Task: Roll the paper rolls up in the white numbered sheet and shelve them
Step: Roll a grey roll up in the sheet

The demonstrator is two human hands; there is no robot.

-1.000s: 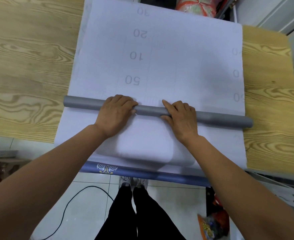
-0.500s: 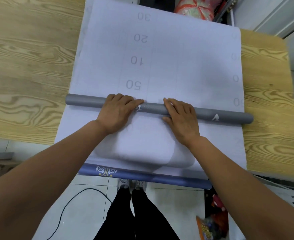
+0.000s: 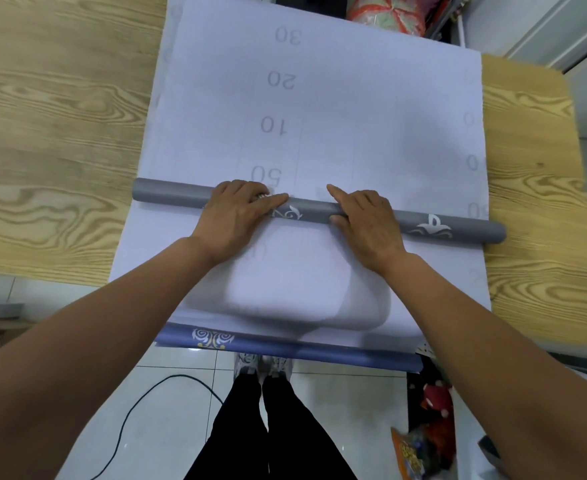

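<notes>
Right, from my remote seat I see the gray roll (image 3: 171,192) lying crosswise on the white numbered sheet (image 3: 371,116), which is spread over the wooden table (image 3: 60,133). The roll's two ends reach just past the sheet's side edges. My left hand (image 3: 238,216) sits on the roll left of its middle, fingers (image 3: 250,190) bent over the top and the forefinger stretched along it. My right hand (image 3: 368,226) sits just right of the middle. Its fingers wrap the far side, the thumb presses the near side, and the forefinger tip reaches onto the sheet. The numbers 30, 20, 10 and 50 read upside down beyond the roll. Between my forearms the sheet bulges in a soft hump. A blue patterned roll (image 3: 319,355) lies along the table's near edge, partly under the sheet. A black cable (image 3: 136,407) curls on the tiled floor (image 3: 181,382) below.
</notes>
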